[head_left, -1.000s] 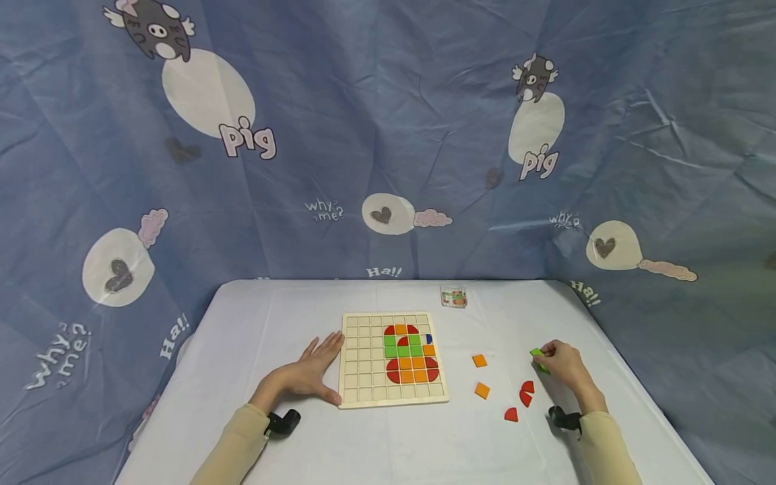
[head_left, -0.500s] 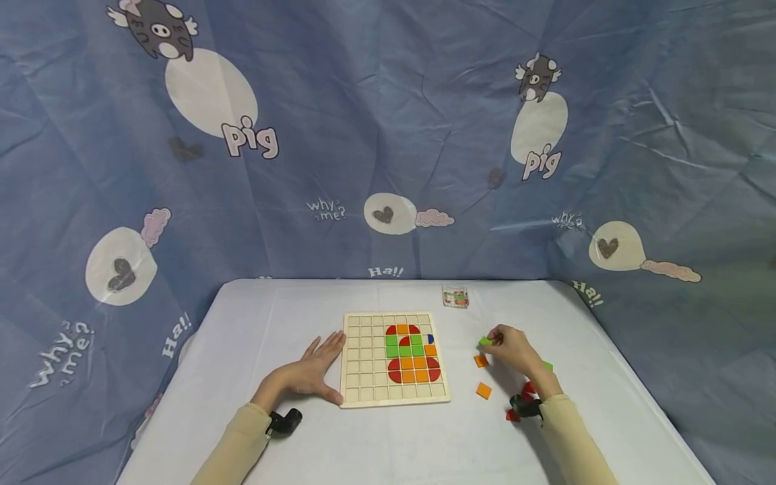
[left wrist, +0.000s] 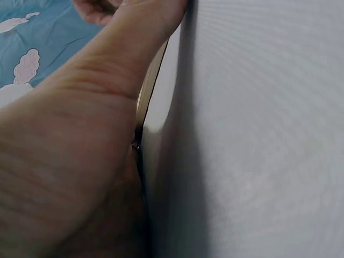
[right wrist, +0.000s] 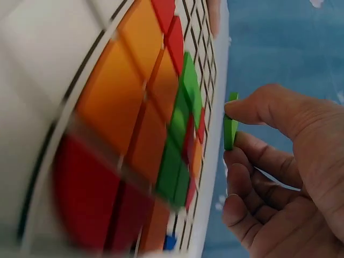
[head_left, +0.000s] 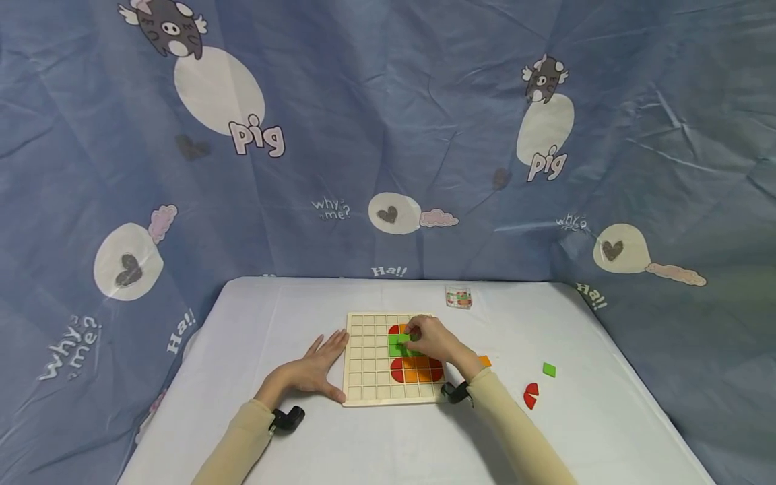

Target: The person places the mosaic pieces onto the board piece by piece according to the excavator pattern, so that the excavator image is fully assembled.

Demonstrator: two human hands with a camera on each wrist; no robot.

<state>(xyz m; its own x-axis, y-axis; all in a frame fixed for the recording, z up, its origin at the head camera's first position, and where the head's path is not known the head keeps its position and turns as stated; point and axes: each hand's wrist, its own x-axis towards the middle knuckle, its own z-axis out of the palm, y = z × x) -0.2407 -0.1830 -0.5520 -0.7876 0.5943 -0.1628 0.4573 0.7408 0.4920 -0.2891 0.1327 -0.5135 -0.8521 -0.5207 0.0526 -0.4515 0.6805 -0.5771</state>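
My right hand (head_left: pixel 429 339) pinches a green square tile (right wrist: pixel 230 122) between thumb and fingertips, held over the upper right part of a wooden grid board (head_left: pixel 366 377). In the right wrist view the tile stands edge-on, apart from the board. On the board lie orange square tiles (right wrist: pixel 121 86), red quarter-round tiles (right wrist: pixel 86 185), green square tiles and a small blue piece (right wrist: pixel 170 242). My left hand (head_left: pixel 312 369) rests with spread fingers at the board's left edge, thumb at the lower corner. In the left wrist view, the left palm and wrist (left wrist: pixel 80 140) fill much of the picture.
Right of the board, a loose green tile (head_left: pixel 549 370) and red quarter-round tiles (head_left: pixel 530 396) lie on the white table (head_left: pixel 291 444). An orange tile (head_left: pixel 485 362) shows partly behind the right forearm. A small pattern card (head_left: pixel 458 298) lies near the back edge, before a blue curtain (head_left: pixel 339 135).
My right hand has carried the green tile leftward from the right side of the table to over the board. The left hand has stayed at the board's edge.
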